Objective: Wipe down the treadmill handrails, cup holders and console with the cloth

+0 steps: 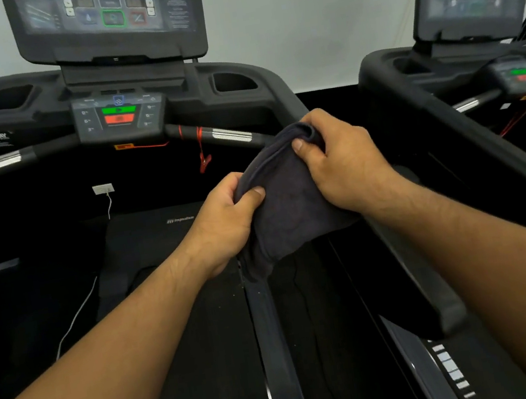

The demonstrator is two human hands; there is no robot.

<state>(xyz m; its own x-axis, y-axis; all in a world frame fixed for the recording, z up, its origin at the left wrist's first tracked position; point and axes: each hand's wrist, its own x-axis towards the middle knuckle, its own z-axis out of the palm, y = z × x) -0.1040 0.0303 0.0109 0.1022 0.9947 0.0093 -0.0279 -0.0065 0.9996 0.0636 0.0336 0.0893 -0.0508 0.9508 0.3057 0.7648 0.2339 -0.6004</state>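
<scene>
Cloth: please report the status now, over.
Dark cloth bunched, gripped by left hand and right hand. In front of right handrail, contact unclear. Red safety cord hangs at front bar.

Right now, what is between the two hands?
In the head view, a dark cloth stretches between the left hand and right hand; both grip it.

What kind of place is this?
Probably a gym: a treadmill with a console and cup holder stands beside a second treadmill. The left hand and right hand grip a dark cloth, as if for cleaning.
</scene>
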